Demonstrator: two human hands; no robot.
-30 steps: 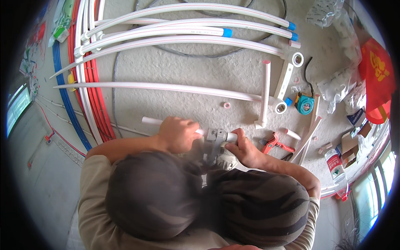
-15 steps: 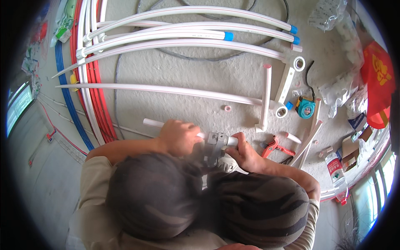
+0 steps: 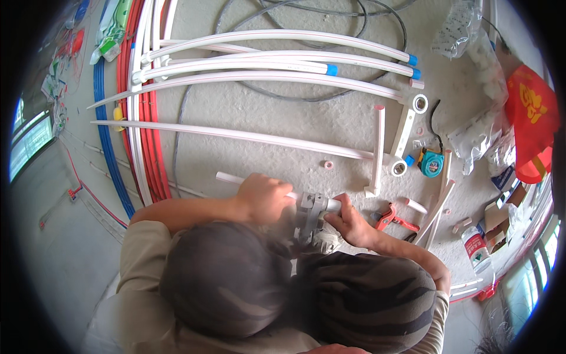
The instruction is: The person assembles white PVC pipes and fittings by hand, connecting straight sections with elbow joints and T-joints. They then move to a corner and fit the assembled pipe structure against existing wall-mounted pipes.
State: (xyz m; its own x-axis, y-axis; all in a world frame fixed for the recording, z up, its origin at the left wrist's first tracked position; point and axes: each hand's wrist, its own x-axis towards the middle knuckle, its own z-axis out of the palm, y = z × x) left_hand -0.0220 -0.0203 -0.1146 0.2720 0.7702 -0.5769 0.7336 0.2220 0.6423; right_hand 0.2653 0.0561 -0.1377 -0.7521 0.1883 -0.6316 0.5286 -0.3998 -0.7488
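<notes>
My left hand [image 3: 266, 197] is closed around a short white pipe [image 3: 229, 177] with a red stripe; one end sticks out to the left. The other end points into a grey metal pipe-welding tool [image 3: 311, 213], which stands between my knees. On the tool's right side, my right hand [image 3: 352, 224] grips a white pipe fitting [image 3: 333, 205] with thumb and fingers. The fitting sits against the tool; its exact shape is partly hidden by my fingers. My knees cover the tool's lower part.
Long white pipes [image 3: 283, 76], some blue-capped, lie ahead, joined to a double-elbow bracket [image 3: 405, 131]. To the right are a teal tape measure [image 3: 433, 164], red pipe cutters [image 3: 386, 219], pipe offcuts [image 3: 437, 210] and a bottle [image 3: 475, 248]. Red pipes [image 3: 154, 147] run along the left.
The view has shifted slightly, so the whole scene sits a little lower. Both hands keep their grips at the tool, with the pipe and fitting in the same arrangement.
</notes>
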